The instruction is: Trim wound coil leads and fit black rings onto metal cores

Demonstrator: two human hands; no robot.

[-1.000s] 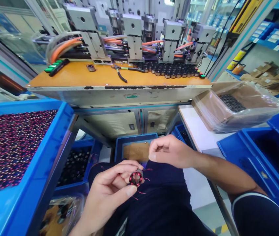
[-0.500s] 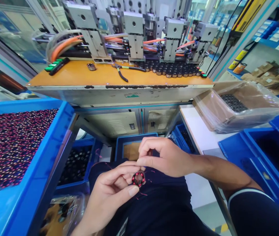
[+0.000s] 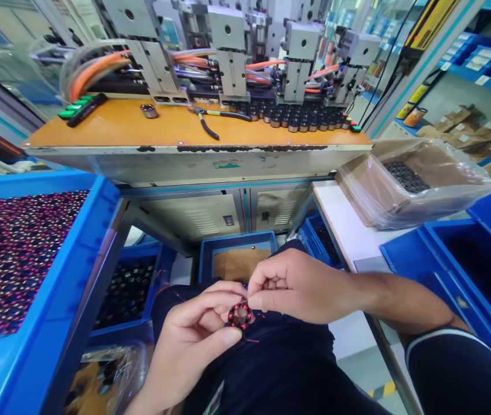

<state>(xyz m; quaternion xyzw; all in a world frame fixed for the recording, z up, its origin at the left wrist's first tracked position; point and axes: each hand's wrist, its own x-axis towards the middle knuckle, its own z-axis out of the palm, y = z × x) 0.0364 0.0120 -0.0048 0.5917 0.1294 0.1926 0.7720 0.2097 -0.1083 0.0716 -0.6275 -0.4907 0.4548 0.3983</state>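
My left hand [image 3: 193, 340] pinches a small round coil [image 3: 240, 315] wound with red wire, thumb below and fingers above, over my dark-clothed lap. Thin red wire ends stick out from the coil. My right hand [image 3: 297, 285] is closed in a pinch right at the coil's upper right edge, thumb and forefinger on one of its wires. Both hands meet low in the middle of the picture.
A large blue bin [image 3: 33, 346] of red-wound coils sits at my left. Ahead stands an orange-topped bench [image 3: 162, 129] with a machine, pliers [image 3: 210, 118] and a row of black parts [image 3: 301, 121]. Blue bins [image 3: 444, 253] and a plastic-wrapped box [image 3: 409, 184] lie at right.
My right hand came down and left from open air onto the coil, closing its pinch at the coil's edge. The left hand kept holding the coil in nearly the same place.
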